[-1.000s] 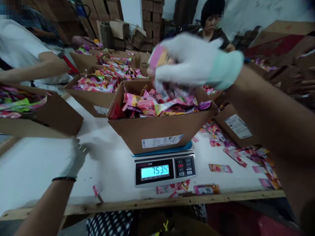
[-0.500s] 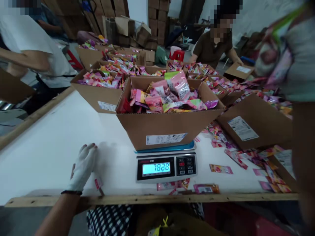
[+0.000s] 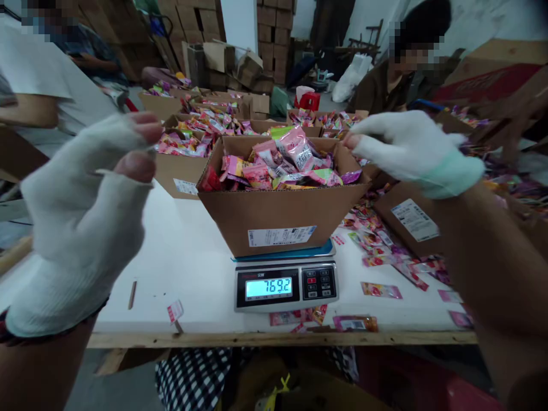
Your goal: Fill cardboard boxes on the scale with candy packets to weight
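A cardboard box (image 3: 282,214), filled with small pink, purple and yellow snack packets (image 3: 295,151), stands on a digital scale (image 3: 286,287) with its display lit. My right hand (image 3: 398,145), in a white glove with bare fingertips, is at the box's back right corner, thumb and forefinger closed at the rim. My left hand (image 3: 85,200), gloved the same way, is raised left of the box and close to the camera. Its fingers are bent, with a gap between thumb and forefinger, and I see nothing held in it.
Loose packets (image 3: 381,290) lie right of the scale and along its front. A labelled box (image 3: 415,220) leans at the right. More filled boxes (image 3: 182,168) stand behind. One co-worker in a white shirt (image 3: 38,63) is at the left, another in dark clothing (image 3: 377,85) at the back right.
My left hand has risen from the table. My right hand, blurred with a packet at the upper right before, is now at the box's rim without it. The scale's reading has dropped.
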### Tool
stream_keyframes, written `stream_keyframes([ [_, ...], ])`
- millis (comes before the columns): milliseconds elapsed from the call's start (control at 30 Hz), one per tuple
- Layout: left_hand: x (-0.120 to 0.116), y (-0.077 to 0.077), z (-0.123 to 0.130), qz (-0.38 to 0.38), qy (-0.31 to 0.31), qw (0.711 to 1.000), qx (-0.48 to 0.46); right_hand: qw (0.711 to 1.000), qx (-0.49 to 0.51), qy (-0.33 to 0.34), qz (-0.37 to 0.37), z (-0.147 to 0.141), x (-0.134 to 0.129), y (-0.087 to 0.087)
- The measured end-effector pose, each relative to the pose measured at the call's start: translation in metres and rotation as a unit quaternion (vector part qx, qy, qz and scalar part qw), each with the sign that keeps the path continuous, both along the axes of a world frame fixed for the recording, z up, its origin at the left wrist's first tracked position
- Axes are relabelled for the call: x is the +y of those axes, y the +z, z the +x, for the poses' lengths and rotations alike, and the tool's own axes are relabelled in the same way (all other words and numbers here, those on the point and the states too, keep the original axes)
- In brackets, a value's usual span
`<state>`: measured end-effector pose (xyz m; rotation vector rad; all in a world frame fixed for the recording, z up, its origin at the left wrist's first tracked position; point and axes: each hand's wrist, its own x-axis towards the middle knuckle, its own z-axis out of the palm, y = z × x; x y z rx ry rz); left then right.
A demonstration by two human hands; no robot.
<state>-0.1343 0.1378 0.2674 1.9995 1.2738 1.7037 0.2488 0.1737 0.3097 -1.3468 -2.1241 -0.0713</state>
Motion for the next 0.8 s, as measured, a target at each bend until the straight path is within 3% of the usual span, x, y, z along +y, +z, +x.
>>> stream_keyframes([
  [67, -0.006, 0.022, 0.027, 0.061, -0.056, 0.988, 0.131, 0.998, 0.001, 0.05, -0.025, -0.038, 0.011, 0.003],
  [133, -0.009, 0.033, 0.051, 0.061, -0.123, 0.968, 0.211, 0.993, 0.002, 0.094, -0.069, -0.065, 0.023, 0.0],
  [233, -0.01, 0.035, 0.077, -0.042, -0.19, 0.967, 0.167, 0.978, 0.043, 0.155, -0.136, -0.081, 0.029, -0.002],
  [333, -0.008, 0.033, 0.088, -0.187, -0.184, 0.965, 0.018, 0.955, 0.138, 0.208, -0.16, -0.066, 0.018, 0.004],
  [367, -0.006, 0.034, 0.089, -0.214, -0.186, 0.959, 0.003, 0.953, 0.168, 0.204, -0.146, -0.054, 0.013, 0.004],
  [433, 0.003, 0.039, 0.091, -0.207, -0.221, 0.951, 0.059, 0.965, 0.204, 0.14, -0.089, -0.02, 0.005, -0.007],
  [500, 0.017, 0.047, 0.097, -0.162, -0.27, 0.931, 0.184, 0.983, 0.173, 0.033, -0.054, 0.025, -0.004, -0.038],
  [567, 0.031, 0.054, 0.107, -0.14, -0.283, 0.892, 0.324, 0.99, 0.092, -0.044, -0.102, 0.07, -0.019, -0.086],
  [633, 0.045, 0.056, 0.118, -0.175, -0.213, 0.851, 0.448, 0.982, 0.053, -0.069, -0.167, 0.104, -0.042, -0.142],
  [733, 0.063, 0.049, 0.128, -0.251, -0.1, 0.777, 0.569, 0.98, 0.027, -0.102, -0.17, 0.123, -0.083, -0.215],
  [767, 0.067, 0.045, 0.127, -0.253, -0.098, 0.766, 0.583, 0.981, 0.026, -0.113, -0.154, 0.124, -0.094, -0.232],
  [800, 0.071, 0.041, 0.125, -0.226, -0.111, 0.778, 0.576, 0.985, 0.03, -0.12, -0.122, 0.123, -0.103, -0.244],
])
